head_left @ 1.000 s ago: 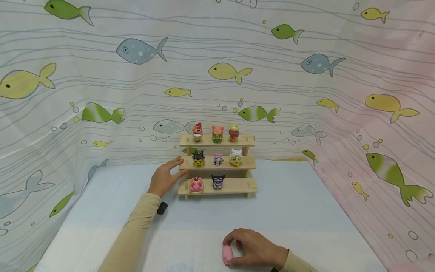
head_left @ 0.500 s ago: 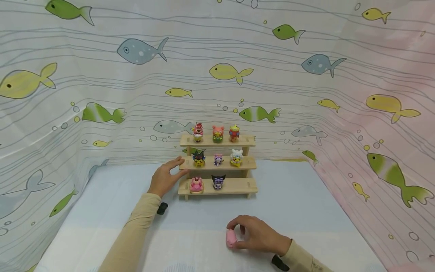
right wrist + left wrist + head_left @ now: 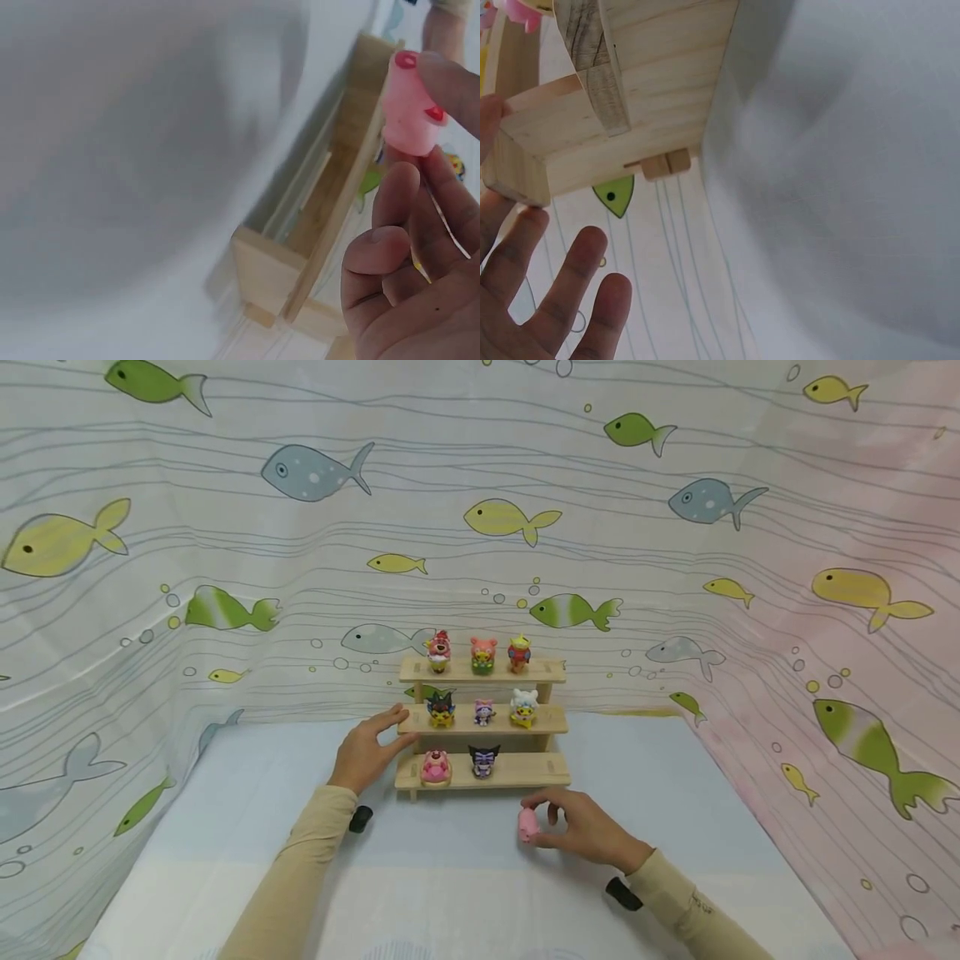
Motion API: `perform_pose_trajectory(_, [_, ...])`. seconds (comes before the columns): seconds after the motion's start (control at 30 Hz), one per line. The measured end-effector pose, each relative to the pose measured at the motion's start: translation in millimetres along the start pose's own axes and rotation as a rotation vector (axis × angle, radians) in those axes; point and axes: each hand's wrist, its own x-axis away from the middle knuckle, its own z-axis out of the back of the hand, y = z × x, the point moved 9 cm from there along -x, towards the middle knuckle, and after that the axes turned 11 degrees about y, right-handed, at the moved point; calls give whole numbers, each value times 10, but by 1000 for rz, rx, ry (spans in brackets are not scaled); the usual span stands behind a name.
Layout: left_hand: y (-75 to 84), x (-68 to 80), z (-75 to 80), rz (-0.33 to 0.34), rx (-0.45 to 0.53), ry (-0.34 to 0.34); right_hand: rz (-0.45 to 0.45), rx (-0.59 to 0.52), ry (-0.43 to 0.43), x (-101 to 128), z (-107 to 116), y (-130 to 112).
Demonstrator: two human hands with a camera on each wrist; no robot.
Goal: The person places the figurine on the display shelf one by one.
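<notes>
R hand: my right hand [image 3: 581, 828] pinches a small pink plastic pig figurine [image 3: 528, 825] btw thumb & fingers, just above the pale blue tablecloth [image 3: 660, 793], at approx 5 o'clock from the three-tier pale wooden display shelf [image 3: 482, 722].
Pig: near the shelf's bottom tier, right end, not touching it; red spots on it show in the wrist view [image 3: 409, 105].
L hand: my left hand [image 3: 366, 752] lies w/ fingers straight & spread, holding nothing; fingertips touch the left end of the middle tier, at 9 o'clock of the shelf. Wrist view shows the same wood end [image 3: 562, 142] by my fingers [image 3: 570, 292].
Shelf: top tier 3 small figurines, middle tier 3, bottom tier 2: a pink round one [image 3: 434, 767] & a dark purple one [image 3: 483, 761]. Right part of bottom tier is bare wood.
Backdrop: white curtain w/ fish print [image 3: 225, 527] behind & at both sides.
Wrists: small black things under each sleeve [image 3: 360, 819], prob. camera straps, too small to tell.
</notes>
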Motion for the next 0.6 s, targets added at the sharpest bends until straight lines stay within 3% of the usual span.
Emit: perform_pose_trajectory(0.6, [38,-8,19,-20,2,7,-66,-55,71,-436,220,276])
